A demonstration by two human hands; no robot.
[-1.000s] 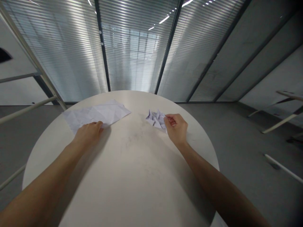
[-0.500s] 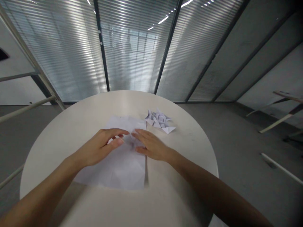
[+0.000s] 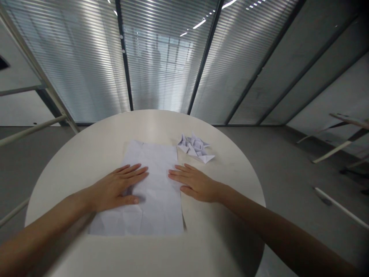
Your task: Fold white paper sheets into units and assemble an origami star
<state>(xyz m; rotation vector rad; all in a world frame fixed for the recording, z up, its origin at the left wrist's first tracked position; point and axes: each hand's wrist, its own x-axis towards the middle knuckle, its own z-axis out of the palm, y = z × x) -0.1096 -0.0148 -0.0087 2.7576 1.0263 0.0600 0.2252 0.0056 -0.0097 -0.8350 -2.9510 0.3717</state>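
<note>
A creased white sheet of paper (image 3: 160, 207) lies on the round table in front of me. My left hand (image 3: 119, 188) rests flat over its left part, fingers stretched toward the middle. On the right edge of the sheet lies my right hand (image 3: 194, 182), palm down, its fingers extended and pointing left. Neither hand grips anything. Just beyond the right hand sits a folded white paper piece (image 3: 195, 147) with several pointed corners.
The white round table (image 3: 219, 231) carries the paper. Pale metal bars (image 3: 34, 130) stand at the left. Behind the table is a glass wall with blinds (image 3: 158, 69). Another table (image 3: 348, 120) is at the far right.
My hands have moved apart from the middle of the sheet, the left one leftward and the right one rightward. Both now lie flatter, and more of the sheet shows.
</note>
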